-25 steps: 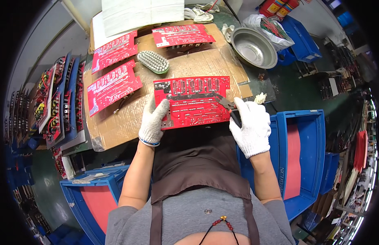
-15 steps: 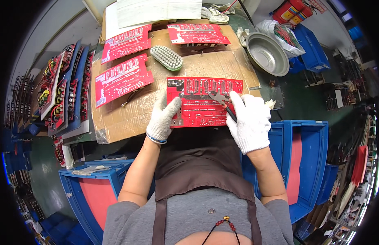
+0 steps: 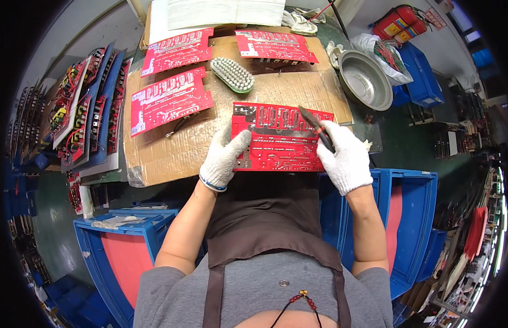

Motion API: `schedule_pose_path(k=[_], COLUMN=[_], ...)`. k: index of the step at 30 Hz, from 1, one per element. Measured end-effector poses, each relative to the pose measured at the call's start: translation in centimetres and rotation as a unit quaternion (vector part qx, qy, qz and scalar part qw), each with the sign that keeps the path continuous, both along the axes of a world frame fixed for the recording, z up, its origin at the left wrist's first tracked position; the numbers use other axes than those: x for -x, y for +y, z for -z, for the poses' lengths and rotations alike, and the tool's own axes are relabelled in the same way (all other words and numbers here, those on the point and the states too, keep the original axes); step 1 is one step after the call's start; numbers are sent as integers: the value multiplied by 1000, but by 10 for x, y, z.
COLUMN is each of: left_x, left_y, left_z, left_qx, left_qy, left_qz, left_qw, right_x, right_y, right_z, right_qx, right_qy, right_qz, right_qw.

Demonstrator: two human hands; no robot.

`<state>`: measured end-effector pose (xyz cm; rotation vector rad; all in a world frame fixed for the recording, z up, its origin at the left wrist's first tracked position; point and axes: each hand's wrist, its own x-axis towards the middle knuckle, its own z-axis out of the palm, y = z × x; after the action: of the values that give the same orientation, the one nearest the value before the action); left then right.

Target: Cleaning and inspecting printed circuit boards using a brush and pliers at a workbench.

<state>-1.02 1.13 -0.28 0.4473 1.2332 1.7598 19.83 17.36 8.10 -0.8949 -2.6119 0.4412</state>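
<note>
A red circuit board (image 3: 278, 136) lies at the near edge of a cardboard-covered bench (image 3: 172, 156). My left hand (image 3: 224, 158), in a white knit glove, grips the board's left edge with the thumb on top. My right hand (image 3: 344, 156), gloved too, rests on the board's right end and holds a dark pointed hand tool (image 3: 315, 127) whose tip lies over the board's upper right part. What kind of tool it is stays unclear.
Three more red boards (image 3: 169, 101) (image 3: 177, 50) (image 3: 273, 45) and a scrub brush (image 3: 232, 74) lie farther back. A metal bowl (image 3: 366, 79) stands at the right, board racks (image 3: 81, 115) at the left, blue bins (image 3: 407, 218) (image 3: 120, 257) beside my legs.
My right hand has come onto the board's right end, and the tool's tip now reaches over the board. My left hand still holds the left edge.
</note>
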Motion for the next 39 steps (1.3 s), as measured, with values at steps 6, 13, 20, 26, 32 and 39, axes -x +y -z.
schedule_pose_path(k=[6,13,20,26,32,39], left_x=[-2,-4,-2,-3,-4,-8], left_y=[3,5,4,4,4,7], left_z=[0,-4,-2,-4,-4,-9], left_qx=[-10,-20,-26,-30,-25,-21], left_qy=[3,-8,-12,-14,-17,-21], left_qz=[-16,-15,-11,-11,-15,-37], left_qw=[1000,1000,1000,999,999,999], right_x=[14,23,19,22,24,-4], right_y=[-21,-24,-22,-22,-22,12], right_z=[-23,-13,-19,-13,-14,-7], right_qx=[-154,-189,-177,-221,-176,283], right_qy=[-92,-146,-119,-136,-155,141], right_qz=[-55,-58,-35,-47,-48,82], right_qw=[982,969,976,965,971,945])
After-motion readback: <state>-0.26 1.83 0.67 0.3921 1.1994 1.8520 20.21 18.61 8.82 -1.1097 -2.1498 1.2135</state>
